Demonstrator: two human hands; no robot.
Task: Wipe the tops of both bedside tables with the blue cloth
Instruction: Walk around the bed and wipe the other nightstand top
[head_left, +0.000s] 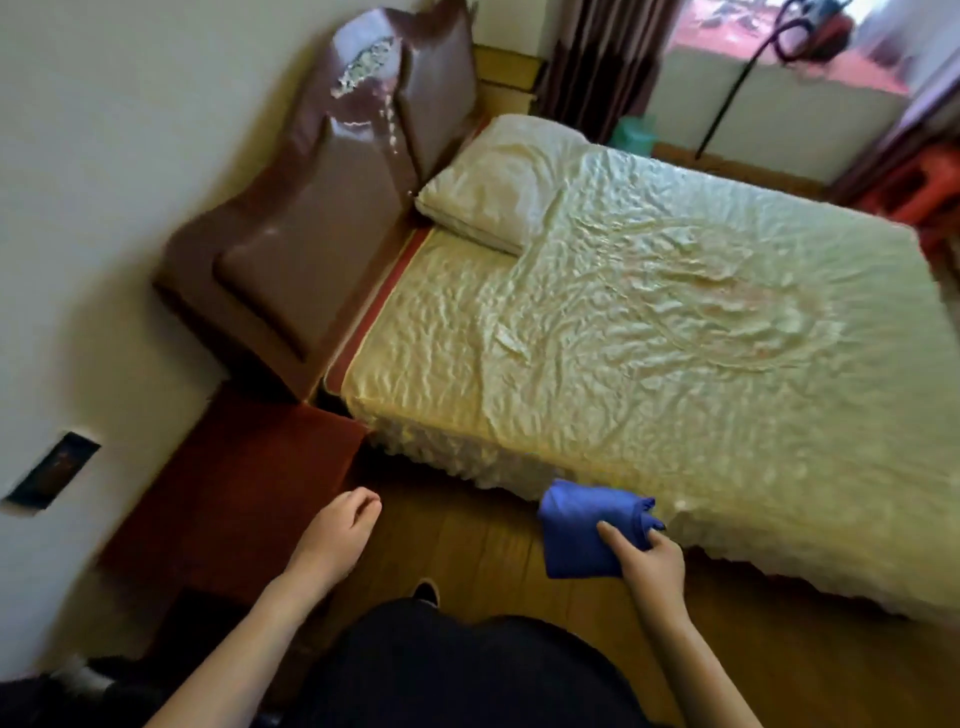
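Observation:
A folded blue cloth (582, 530) hangs over the wooden floor beside the bed's near edge, and my right hand (649, 561) grips it from below right. My left hand (337, 530) hovers with loosely curled fingers and holds nothing, just off the right edge of the near bedside table (234, 488), a dark red-brown top against the wall. A second, light wooden bedside table (501, 78) shows at the far side of the headboard, partly hidden.
The bed (675, 338) with a wrinkled cream sheet and one pillow (493, 182) fills the middle. A brown padded headboard (311, 218) leans on the left wall. A wall socket (52, 467) sits left of the near table. Curtains, a green bin (631, 135) and red stools (919, 192) stand beyond.

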